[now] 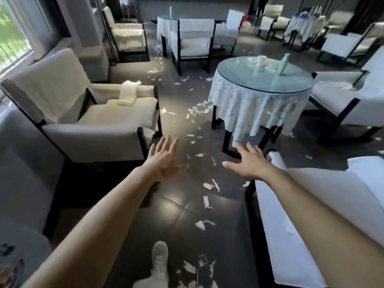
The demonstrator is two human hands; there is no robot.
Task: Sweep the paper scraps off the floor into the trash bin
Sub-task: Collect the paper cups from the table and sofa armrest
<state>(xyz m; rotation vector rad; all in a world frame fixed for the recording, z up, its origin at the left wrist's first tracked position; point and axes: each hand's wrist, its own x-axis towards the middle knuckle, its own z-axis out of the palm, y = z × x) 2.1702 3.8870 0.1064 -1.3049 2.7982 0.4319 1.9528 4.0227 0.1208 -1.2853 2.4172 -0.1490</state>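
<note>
Two hands: both bare, raised over the aisle, empty.
Left hand [164, 161]: at 8 o'clock of centre; palm down, fingers straight and fanned; gripping nothing, touching nothing.
Right hand [249, 163]: at 4 o'clock of centre; palm down, fingers spread, thumb out toward 9 o'clock; holding nothing; little-finger side just beside a corner of the white upholstered chair [311, 194], contact not discernible.
White torn paper scraps [211, 186]: strewn over the dark glossy tiled floor [176, 215] in a trail from 6 o'clock, by the pale grey shoe [160, 254], up toward 12 o'clock; thick near the legs of the round glass-topped table with white lace cloth [239, 73] at 2 o'clock; a few beside the cream armchair with dark frame [99, 113] at 9 o'clock.
Trash bin: not in view.
Broom: none in view.
Step in hand, as judged: sweeping not yet begun; tool and bin to be found first.
Method advised: start at the 12 o'clock end and draw toward 6 o'clock in short, low strokes; slow pulls, no flicks, light paper being prone to flutter; reach under the cloth hem and the chair fronts; gather into one heap before lifting to the bin.
Risk: snagging the hanging cloth and tipping the pale green bottle [283, 64] on the glass.
</note>
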